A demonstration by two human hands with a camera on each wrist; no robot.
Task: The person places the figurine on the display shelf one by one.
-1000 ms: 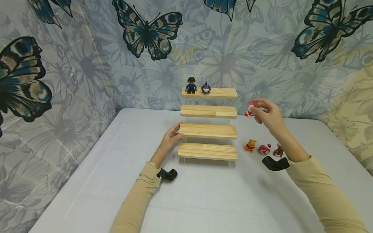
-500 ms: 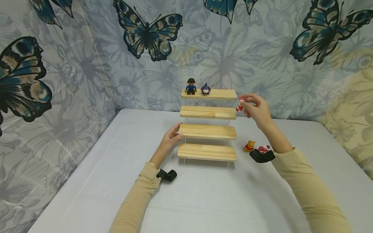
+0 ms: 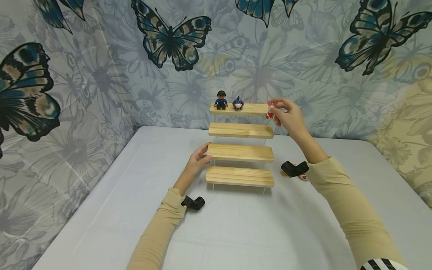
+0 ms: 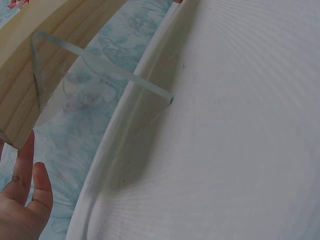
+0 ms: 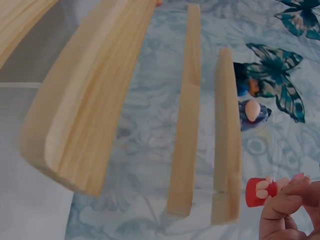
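Note:
A tiered display shelf [image 3: 241, 130] with several wooden boards on clear supports stands mid-table. My left hand [image 3: 195, 161] holds the left end of its second-lowest board [image 3: 240, 153], thumb in front and fingers behind; the left wrist view shows fingertips [image 4: 26, 145] at the board's corner. My right hand [image 3: 288, 116] pinches a small pink-and-red toy figurine [image 5: 255, 192] between thumb and fingers, at the right end of the top board [image 3: 253, 109]. On that board stand a toy figure in blue with a dark cap [image 3: 221, 100] and a purple-grey donkey-like figurine [image 3: 238, 103].
A pink toy figurine [image 3: 303, 177] lies on the white table [image 3: 222, 228] right of the shelf, partly covered by the right wrist's black camera mount [image 3: 294, 169]. Bits of a yellow toy show behind that mount. A butterfly-patterned cloth [image 3: 263, 67] hangs close behind the shelf.
My right hand has carried the pink-and-red figurine left and up to the top board's right end. Its wrist mount now hides most of the toys on the table. The left hand stays in place.

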